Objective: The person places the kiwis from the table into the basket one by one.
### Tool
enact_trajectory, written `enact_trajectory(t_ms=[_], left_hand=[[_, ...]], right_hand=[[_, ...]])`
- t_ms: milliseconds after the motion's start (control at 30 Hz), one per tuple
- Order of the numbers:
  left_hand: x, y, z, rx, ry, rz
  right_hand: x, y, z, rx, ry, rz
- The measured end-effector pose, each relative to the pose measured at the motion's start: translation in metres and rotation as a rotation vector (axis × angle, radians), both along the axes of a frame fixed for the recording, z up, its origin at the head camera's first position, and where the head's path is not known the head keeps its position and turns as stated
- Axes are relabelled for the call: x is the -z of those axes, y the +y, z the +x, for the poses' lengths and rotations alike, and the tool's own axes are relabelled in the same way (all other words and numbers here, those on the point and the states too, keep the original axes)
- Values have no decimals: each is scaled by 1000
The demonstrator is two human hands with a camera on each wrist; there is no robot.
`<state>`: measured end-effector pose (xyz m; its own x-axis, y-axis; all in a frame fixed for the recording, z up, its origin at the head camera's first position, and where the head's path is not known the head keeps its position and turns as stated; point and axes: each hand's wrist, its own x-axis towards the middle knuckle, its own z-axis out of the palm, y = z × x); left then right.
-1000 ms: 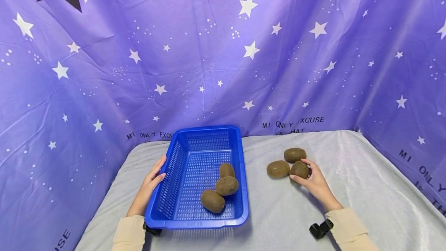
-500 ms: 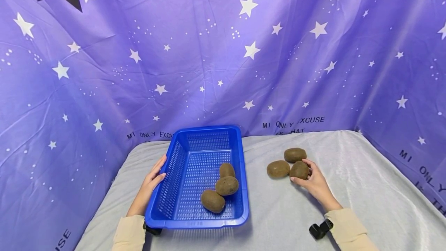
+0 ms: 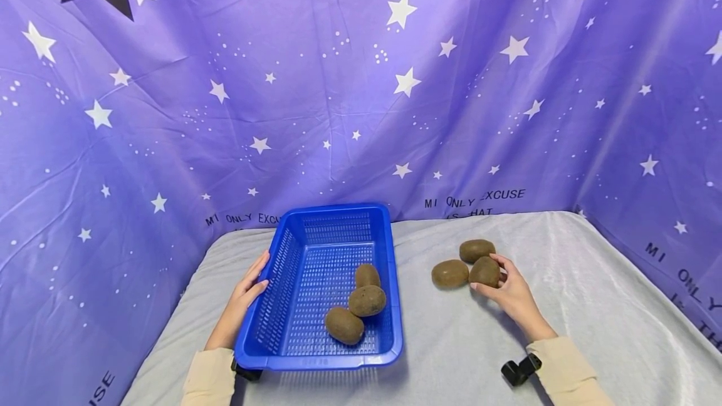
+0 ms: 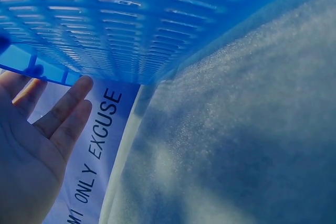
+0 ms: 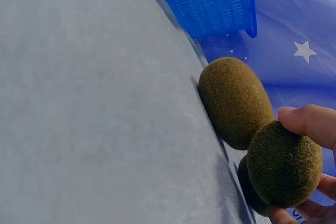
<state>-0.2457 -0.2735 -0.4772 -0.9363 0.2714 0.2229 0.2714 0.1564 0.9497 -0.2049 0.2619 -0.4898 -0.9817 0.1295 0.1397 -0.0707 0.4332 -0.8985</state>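
Backdrop: purple star-printed cloth (image 3: 338,111) behind a table (image 3: 451,349) covered in pale fabric.
Right hand (image 3: 516,299): thumb and fingers curled round the held kiwi (image 3: 484,270), which sits at its 10 o'clock.
Loose kiwis: left kiwi (image 3: 450,274) at 9 o'clock of the held kiwi, back kiwi (image 3: 477,250) at 11.
Left hand (image 3: 239,301): fingers nearly straight, against the 9 o'clock side of the blue basket (image 3: 318,362).
Basket kiwis (image 3: 367,301): three, inside, from 2 to 5 o'clock.

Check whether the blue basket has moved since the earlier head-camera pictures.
No: against the starry backdrop behind it, the blue basket sits in the same place, shifted neither way.
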Motion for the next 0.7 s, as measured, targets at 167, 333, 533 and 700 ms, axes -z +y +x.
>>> enact_trajectory(t_ms=[167, 333, 533, 700], left_hand=[[0, 0, 0, -11, -14, -6], [0, 0, 1, -12, -19, -4], [0, 0, 0, -14, -28, -6], [1, 0, -1, -5, -25, -7]], right_hand=[[-3, -3, 1, -17, 2, -7], [-7, -6, 1, -42, 23, -27], [-14, -12, 1, -65, 50, -26], [-18, -17, 2, -87, 75, -24]])
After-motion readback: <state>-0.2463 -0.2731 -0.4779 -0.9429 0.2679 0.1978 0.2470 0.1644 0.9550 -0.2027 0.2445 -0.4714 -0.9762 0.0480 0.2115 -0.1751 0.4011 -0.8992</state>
